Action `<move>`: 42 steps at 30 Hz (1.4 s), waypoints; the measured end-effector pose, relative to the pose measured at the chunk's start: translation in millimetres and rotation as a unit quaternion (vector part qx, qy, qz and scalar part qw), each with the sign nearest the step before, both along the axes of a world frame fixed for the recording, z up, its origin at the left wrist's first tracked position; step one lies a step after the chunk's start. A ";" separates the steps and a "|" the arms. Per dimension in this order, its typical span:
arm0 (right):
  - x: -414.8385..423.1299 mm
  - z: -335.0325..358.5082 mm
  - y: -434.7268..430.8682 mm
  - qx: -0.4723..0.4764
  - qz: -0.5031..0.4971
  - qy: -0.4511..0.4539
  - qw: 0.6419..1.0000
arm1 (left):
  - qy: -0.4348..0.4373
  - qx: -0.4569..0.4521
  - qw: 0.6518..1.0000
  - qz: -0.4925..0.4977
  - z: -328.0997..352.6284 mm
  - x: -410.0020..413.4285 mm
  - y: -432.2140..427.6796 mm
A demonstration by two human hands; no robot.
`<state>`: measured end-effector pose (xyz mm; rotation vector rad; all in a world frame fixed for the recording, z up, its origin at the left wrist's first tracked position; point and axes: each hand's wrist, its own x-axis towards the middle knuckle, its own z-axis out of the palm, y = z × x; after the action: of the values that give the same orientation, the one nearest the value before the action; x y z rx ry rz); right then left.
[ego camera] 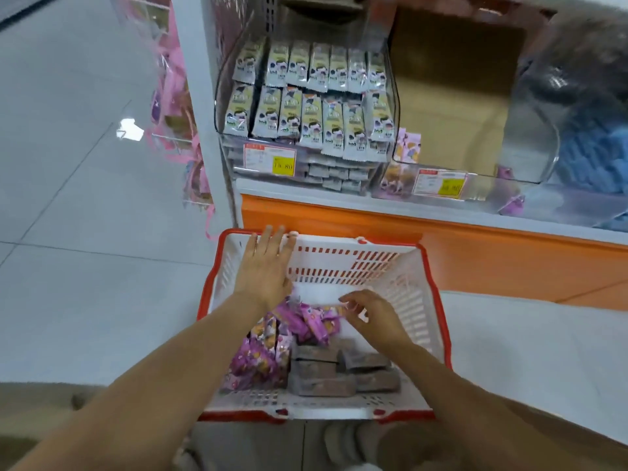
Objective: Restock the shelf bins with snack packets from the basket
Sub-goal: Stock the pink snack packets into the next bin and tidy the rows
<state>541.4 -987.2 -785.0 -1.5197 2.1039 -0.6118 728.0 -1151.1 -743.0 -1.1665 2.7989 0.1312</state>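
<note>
A white basket with a red rim (429, 266) sits on the floor below the shelf. Inside lie several purple snack packets (299, 326) and grey-brown packets (323, 372). My left hand (266, 266) hovers flat over the basket's far left corner, fingers straight and holding nothing. My right hand (372, 316) is inside the basket, fingers curled at the edge of the purple packets; whether it grips one is unclear. On the shelf, a clear bin (406, 192) on the right holds only a few purple packets at its left corner. The left bin (222, 137) is full of pale packets.
An orange shelf base (475, 253) runs behind the basket. Pink packets hang on a rack (176, 107) left of the shelf. Blue packets fill a bin (591, 158) at far right. Grey tiled floor (85, 198) spreads to the left.
</note>
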 end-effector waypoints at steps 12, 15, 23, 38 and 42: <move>-31.3 -103.3 26.3 0.336 0.086 0.067 0.935 | 0.030 -0.042 0.999 0.008 -77.3 -19.8 -19.4; -31.7 -112.3 27.3 0.341 0.117 0.099 0.928 | 0.016 -0.038 0.999 0.015 -83.4 -24.2 -17.3; -32.0 -110.6 21.5 0.329 0.177 0.154 0.915 | -0.003 -0.028 0.999 0.032 -77.4 -28.6 -15.7; -15.6 20.8 -28.3 -0.102 -0.141 -0.252 0.952 | 0.220 0.186 0.952 0.104 -20.7 -27.4 2.6; 2.1 54.2 -32.5 -0.184 -0.118 -0.258 0.941 | 0.335 0.530 0.748 0.219 9.2 -31.0 15.8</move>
<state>543.5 -1019.7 -730.9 -1.1103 1.8277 -1.3904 697.0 -1135.3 -733.8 -1.4734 1.9789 2.1795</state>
